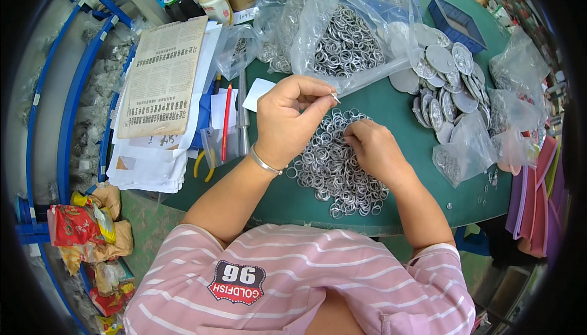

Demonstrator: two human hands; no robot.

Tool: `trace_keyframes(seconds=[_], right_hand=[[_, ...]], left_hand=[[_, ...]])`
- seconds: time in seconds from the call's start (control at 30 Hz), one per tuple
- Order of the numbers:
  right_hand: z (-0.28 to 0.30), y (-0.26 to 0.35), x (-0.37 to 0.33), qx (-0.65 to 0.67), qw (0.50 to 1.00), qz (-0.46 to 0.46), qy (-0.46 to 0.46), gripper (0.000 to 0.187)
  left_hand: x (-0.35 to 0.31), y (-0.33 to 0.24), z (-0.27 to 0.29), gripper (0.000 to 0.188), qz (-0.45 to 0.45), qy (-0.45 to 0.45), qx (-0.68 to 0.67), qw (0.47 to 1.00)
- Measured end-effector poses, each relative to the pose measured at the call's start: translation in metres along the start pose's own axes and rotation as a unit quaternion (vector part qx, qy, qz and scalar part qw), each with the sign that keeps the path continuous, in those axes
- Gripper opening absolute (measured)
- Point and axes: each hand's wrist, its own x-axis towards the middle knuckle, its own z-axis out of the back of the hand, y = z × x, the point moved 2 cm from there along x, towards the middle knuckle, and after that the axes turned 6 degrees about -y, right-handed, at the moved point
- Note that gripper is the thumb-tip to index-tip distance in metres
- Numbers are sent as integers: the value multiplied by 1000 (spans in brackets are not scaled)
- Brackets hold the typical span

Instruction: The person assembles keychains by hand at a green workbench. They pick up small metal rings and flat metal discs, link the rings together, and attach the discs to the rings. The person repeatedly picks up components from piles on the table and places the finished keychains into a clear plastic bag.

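The green table (281,206) takes up most of what's in front of the person, and the big clear plastic bag (304,47) on its far side gapes open, heavy with silvery rings. Off to the right there's a heap of round metal discs (440,58); closer to the person's body, a heap of loose rings (348,182) lies on the tabletop.

The right hand (376,151) dips to that heap's far right side, fingers curled under at the rings; from here I can't tell whether they've closed on one. The left hand (284,118) is raised by the heap's far left side, thumb and forefinger together, clamped on a thin silvery piece (335,97). It lies right between those two fingertips, one end poking out past them, near the bag's lower edge.
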Motion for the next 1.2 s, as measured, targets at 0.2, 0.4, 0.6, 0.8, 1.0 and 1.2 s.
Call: trace_keyframes(seconds=[0.2,0.4,0.6,0.8,1.0,1.2], right_hand=[[27,14,14,397,898,-185,31,5],[55,31,35,428,881,62,-190,11],[72,31,84,-4,903,233,-362,23],[56,55,54,143,961,202,-126,24],[80,34,41,92,958,164,-218,17],[145,-83,84,298,876,-203,-320,19]], left_hand=[[-1,2,1,11,1,2,0,1000],[-1,2,3,12,-12,3,32,999],[0,-3,0,13,-22,8,33,999],[-7,-3,7,15,-11,-10,72,997],[-21,-12,-1,18,-52,31,103,993],[-38,8,10,11,73,48,67,994]])
